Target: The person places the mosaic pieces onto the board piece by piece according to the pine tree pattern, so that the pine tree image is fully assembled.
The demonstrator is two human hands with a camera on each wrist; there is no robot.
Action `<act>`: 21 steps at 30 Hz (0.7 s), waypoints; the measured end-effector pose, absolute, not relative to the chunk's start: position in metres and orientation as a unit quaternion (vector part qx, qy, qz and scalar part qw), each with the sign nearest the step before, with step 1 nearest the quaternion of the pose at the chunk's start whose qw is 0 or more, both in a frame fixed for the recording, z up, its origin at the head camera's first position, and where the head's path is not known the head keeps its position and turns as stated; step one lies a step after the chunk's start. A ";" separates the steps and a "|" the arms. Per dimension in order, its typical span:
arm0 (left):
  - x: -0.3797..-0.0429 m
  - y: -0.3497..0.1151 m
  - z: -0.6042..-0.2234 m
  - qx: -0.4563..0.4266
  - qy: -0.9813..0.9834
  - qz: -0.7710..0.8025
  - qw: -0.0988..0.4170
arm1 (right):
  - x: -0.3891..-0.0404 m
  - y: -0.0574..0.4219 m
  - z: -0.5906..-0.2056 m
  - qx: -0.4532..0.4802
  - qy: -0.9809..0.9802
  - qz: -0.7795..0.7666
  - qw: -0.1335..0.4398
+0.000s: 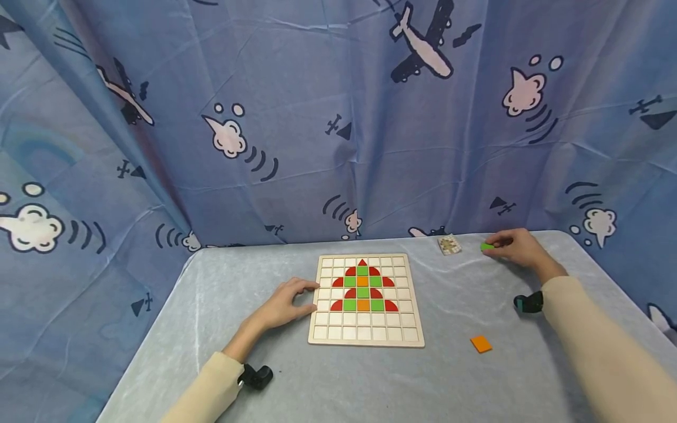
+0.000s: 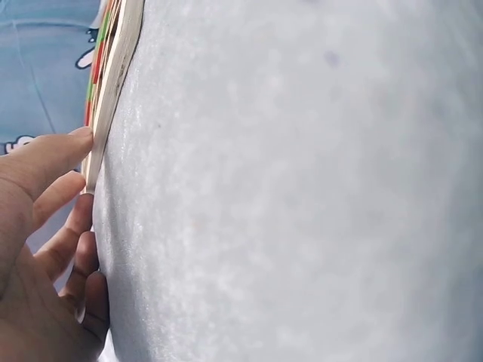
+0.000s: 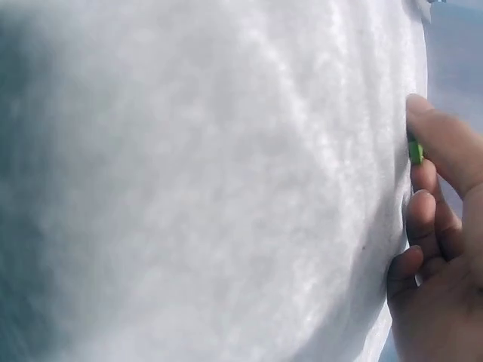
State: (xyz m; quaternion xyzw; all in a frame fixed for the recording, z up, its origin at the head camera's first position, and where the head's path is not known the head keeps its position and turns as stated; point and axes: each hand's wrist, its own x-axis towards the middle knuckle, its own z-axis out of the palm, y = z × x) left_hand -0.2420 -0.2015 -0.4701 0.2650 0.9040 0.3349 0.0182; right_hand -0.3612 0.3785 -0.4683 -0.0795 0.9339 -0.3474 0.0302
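A square wooden pattern board (image 1: 366,341) lies flat on the table, its grid partly filled with red, green and orange pieces in a tree shape. My left hand (image 1: 285,304) is at its left side, with thumb and forefinger spread and their tips touching the rim; the board's edge (image 2: 113,90) also shows in the left wrist view. At the far right of the table, my right hand (image 1: 515,247) pinches a small green tile (image 1: 486,247) between thumb and finger. Only a sliver of that green tile (image 3: 416,151) shows in the right wrist view.
An orange square tile (image 1: 481,344) lies on the grey cloth-covered table (image 1: 254,264), right of the board. Near the back edge sits a small patterned square (image 1: 449,244), too small to make out. A blue curtain (image 1: 296,117) with airplane prints hangs behind.
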 end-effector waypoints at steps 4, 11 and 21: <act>-0.243 -0.203 -0.470 0.264 0.905 0.332 0.022 | -0.358 0.378 -0.466 -0.072 0.933 -0.352 0.016; -0.242 -0.203 -0.470 0.258 0.906 0.335 0.030 | -0.344 0.382 -0.455 -0.062 0.929 -0.365 0.011; -0.241 -0.202 -0.467 0.258 0.904 0.338 0.035 | -0.319 0.369 -0.421 -0.102 0.910 -0.401 0.009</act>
